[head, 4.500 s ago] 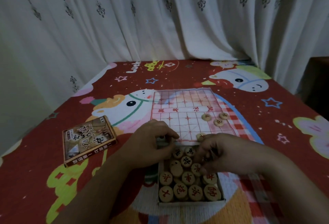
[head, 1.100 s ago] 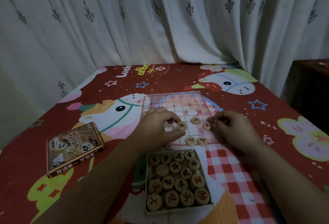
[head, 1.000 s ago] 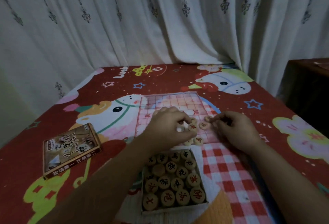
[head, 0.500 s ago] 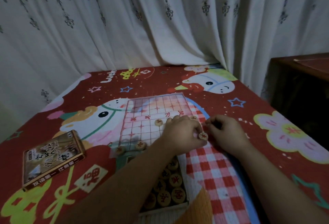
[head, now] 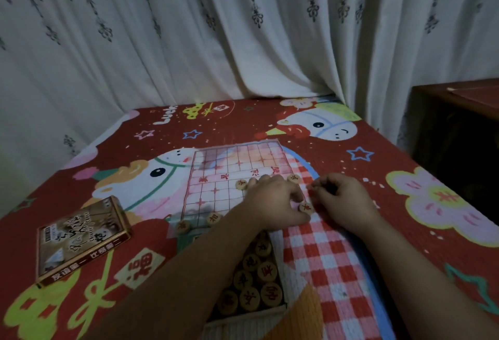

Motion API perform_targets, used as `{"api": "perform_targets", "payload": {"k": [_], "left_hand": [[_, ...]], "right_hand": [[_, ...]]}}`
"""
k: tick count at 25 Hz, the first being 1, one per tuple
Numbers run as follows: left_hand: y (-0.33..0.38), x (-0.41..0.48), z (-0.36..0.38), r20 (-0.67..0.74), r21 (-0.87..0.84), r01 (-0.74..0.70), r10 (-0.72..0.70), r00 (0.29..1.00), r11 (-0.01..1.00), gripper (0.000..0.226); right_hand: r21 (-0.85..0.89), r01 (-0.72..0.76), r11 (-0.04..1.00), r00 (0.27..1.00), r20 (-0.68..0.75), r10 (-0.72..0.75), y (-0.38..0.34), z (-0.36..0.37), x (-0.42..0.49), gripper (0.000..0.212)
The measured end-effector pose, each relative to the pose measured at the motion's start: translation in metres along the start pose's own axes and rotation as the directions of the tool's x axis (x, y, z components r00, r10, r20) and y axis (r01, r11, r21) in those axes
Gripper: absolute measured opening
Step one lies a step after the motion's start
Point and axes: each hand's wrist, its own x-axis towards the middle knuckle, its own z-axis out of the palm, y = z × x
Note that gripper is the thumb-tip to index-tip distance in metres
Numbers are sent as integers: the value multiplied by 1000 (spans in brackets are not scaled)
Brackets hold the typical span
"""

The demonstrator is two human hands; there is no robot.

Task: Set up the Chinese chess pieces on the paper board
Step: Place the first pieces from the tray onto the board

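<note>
At the fingertips of the left hand, by the near right corner of the paper board, a red-lettered chess piece sits pinched; just beside it, the right hand curls tight, contents unclear.

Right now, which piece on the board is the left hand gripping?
The red-marked piece at the near right corner of the board, pinched by the left hand. The other four lie loose: two farther back, two at the near left edge.
</note>
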Motion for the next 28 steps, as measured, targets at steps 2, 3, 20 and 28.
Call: {"api": "perform_targets", "payload": {"k": [2, 3, 20, 28], "left_hand": [[-1, -2, -4, 13, -11, 0, 0, 1000, 1000, 43], [-2, -4, -7, -5, -43, 6, -6, 1000, 999, 40], [-100, -112, -56, -19, -237, -67, 64, 998, 969, 17], [-88, -131, -65, 173, -152, -94, 120, 978, 984, 34]], "right_hand": [[7, -5, 1000, 1000, 5, 5, 0, 0, 0, 10], [18, -17, 1000, 1000, 12, 16, 0, -1, 0, 10], [123, 139, 983, 889, 421, -178, -72, 12, -42, 6], [8, 211, 978, 523, 844, -120, -93, -8, -50, 28]]}}
